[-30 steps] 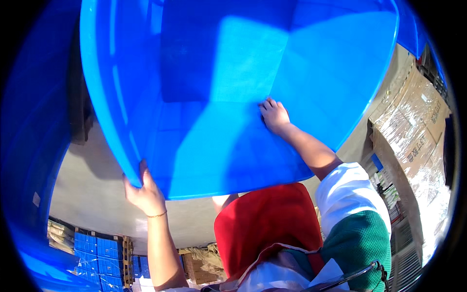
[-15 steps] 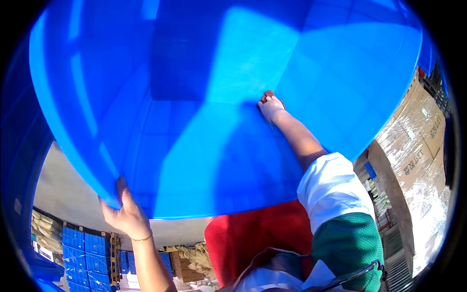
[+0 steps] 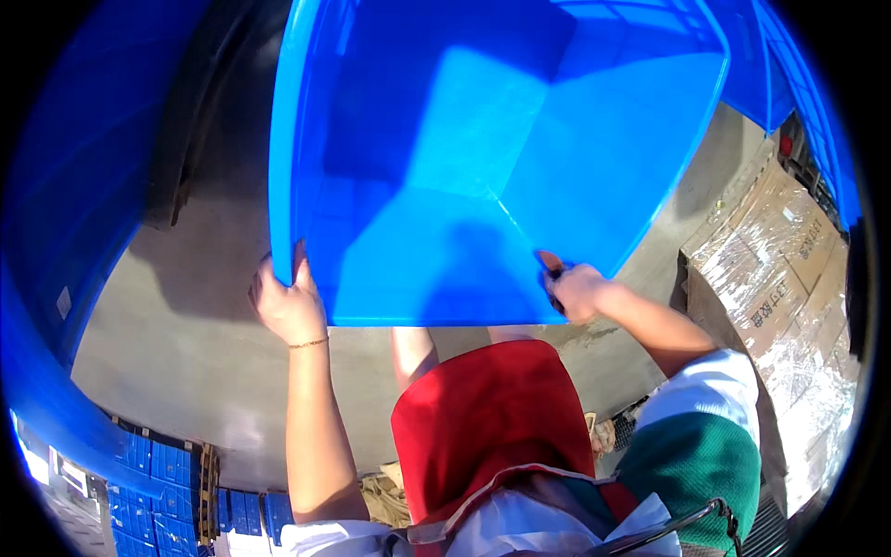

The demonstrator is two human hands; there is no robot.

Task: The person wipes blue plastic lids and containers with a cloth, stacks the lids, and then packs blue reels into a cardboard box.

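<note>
A large, smooth blue plastic bin (image 3: 613, 158) is tilted with its open mouth toward me, sunlight and shadow crossing its inner walls. My left hand (image 3: 292, 306) is closed round the rim at its lower left corner, thumb inside. At the lower right corner, my right hand (image 3: 583, 292) is closed on a small tool (image 3: 550, 262) with a reddish-brown end and a dark part. That hand is over the bin's near edge; most of the tool is covered by the fingers, so its exact kind does not show.
Film-wrapped brown cartons (image 3: 789, 269) stand at the right. Other big blue plastic walls (image 3: 65, 195) curve along the left, beside a dark upright piece (image 3: 181, 121). Stacked blue boxes (image 3: 153, 464) by a wooden pallet (image 3: 209, 492) are at the lower left. Grey concrete floor (image 3: 195, 343) lies beneath.
My right hand has come back from deep inside the bin to its near right edge, still holding the tool. The bin appears smaller and farther off; my left hand stays on its rim.
</note>
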